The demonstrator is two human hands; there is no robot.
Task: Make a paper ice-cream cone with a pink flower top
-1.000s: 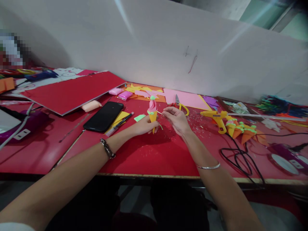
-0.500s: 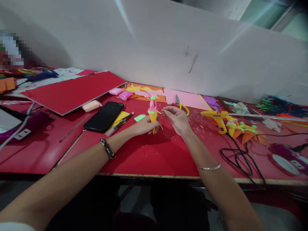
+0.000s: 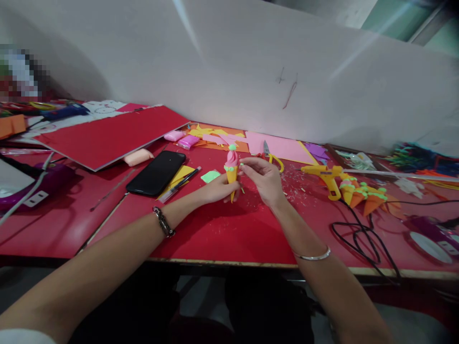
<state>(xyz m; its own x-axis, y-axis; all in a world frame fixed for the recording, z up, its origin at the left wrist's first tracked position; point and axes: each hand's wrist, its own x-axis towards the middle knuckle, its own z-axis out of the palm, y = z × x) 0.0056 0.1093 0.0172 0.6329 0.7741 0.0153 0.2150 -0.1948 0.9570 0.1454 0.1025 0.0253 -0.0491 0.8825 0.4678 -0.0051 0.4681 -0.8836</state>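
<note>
Currently, the left hand (image 3: pixel 219 189) is gripping the yellow cone (image 3: pixel 232 177) around its lower part, thumb and fingers pressing on the wall. The cone is pointing downward, nearly upright, over the red work surface (image 3: pixel 215 234) and between the hands. The right hand (image 3: pixel 264 177) is pinching a small green bit (image 3: pixel 242 165) between thumb and fingertips, just beside the cone's upper end; the view is not showing whether bit and cone are touching.

Handling: the cone is appearing light and thin-walled, so hard squeezing would probably be creasing it. The pink swirl (image 3: pixel 232 159) and the green ball (image 3: pixel 233 147) topping it are looking soft and easily dented. Recommended grip: the tapering wall below the green trim (image 3: pixel 231 169), fingers applying light, even pressure. The green bit is likewise looking soft, calling for minimal pinch force.
</note>
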